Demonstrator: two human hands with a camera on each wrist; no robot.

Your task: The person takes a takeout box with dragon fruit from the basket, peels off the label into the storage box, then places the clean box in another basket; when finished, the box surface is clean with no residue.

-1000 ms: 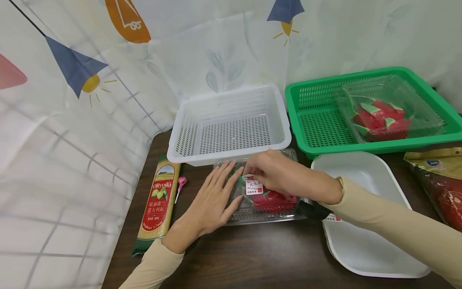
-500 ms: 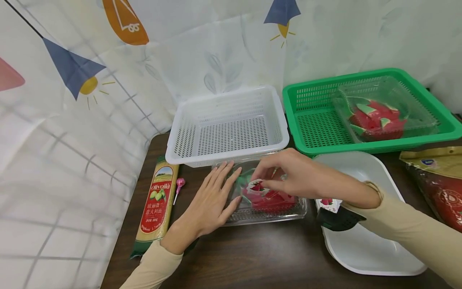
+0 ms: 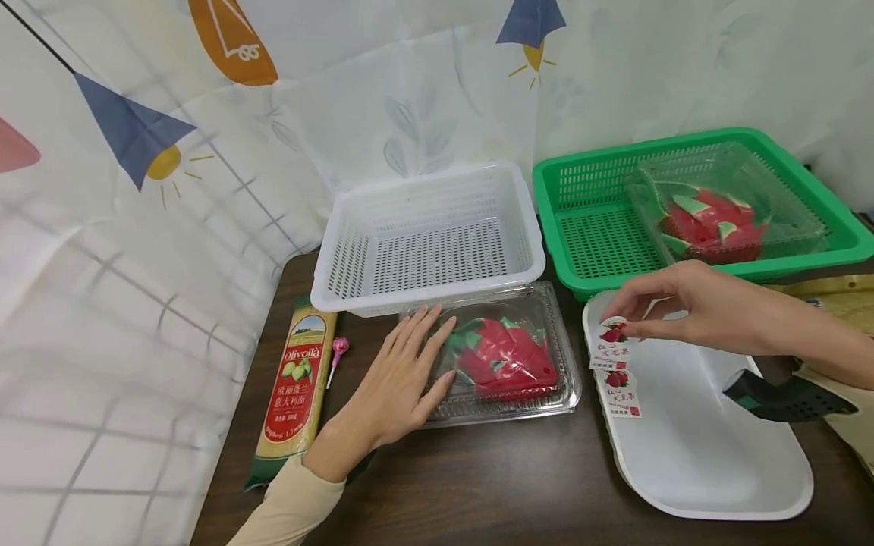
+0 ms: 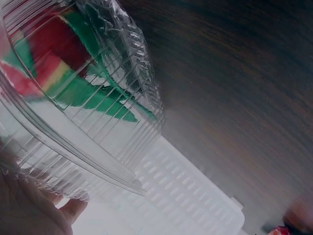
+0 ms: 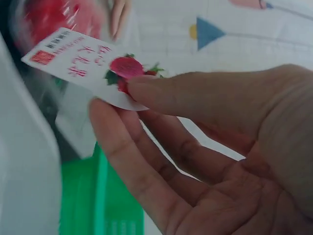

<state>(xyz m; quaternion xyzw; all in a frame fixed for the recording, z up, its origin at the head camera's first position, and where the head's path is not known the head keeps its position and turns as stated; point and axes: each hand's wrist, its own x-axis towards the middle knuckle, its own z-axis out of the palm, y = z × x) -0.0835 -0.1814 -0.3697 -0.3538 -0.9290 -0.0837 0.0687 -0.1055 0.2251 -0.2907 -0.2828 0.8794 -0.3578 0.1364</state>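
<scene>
My right hand [image 3: 690,307] pinches a small white label [image 3: 610,350] printed with a dragon fruit, over the left rim of the white tray [image 3: 717,462]. In the right wrist view, the thumb and fingertips grip the picture end of the label [image 5: 85,63]. A second, similar label [image 3: 620,396] lies on the tray's left edge, just below it. My left hand [image 3: 392,383] rests with spread, straight fingers on the left side of a clear plastic box [image 3: 567,387]. Inside that box is a red and green dragon fruit [image 3: 508,360]. The left wrist view shows the ribbed box wall [image 4: 117,112] close up.
Behind the box stands a white perforated basket [image 3: 437,284]. The green basket [image 3: 594,284] at back right holds another boxed dragon fruit [image 3: 713,224]. A spaghetti pack [image 3: 297,379] and a pink lollipop [image 3: 339,346] lie at left. A gold bag [image 3: 847,292] sits at right, partly behind my arm.
My right hand has lifted off the clear box with the label and moved right, over the tray. The dragon fruit's lid now shows no label. My left hand has stayed in place.
</scene>
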